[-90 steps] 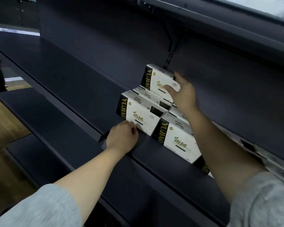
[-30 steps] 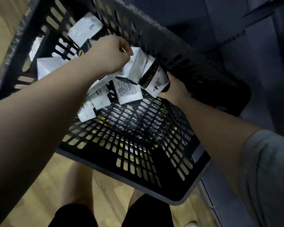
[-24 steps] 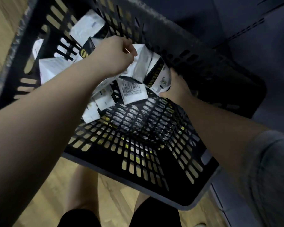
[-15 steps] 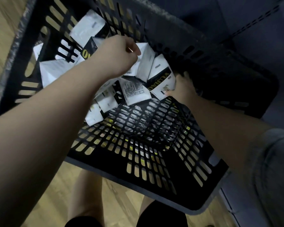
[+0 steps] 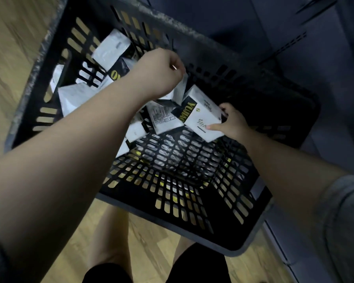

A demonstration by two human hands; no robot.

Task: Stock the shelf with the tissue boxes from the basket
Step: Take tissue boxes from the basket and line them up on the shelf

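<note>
Your right hand (image 5: 232, 124) grips a tissue box (image 5: 201, 117); your left hand (image 5: 159, 72) pinches another box (image 5: 177, 92) above the pile, inside the basket (image 5: 194, 40).

Basket (image 5: 196, 40): black slotted plastic, standing on a wooden floor (image 5: 14, 33).
Tissue boxes (image 5: 110, 49): white-and-black, piled at the far side.
Right hand (image 5: 232, 124): grips one tissue box (image 5: 202, 117) at its end.
Left hand (image 5: 161, 72): fingers curled, over the pile.
</note>
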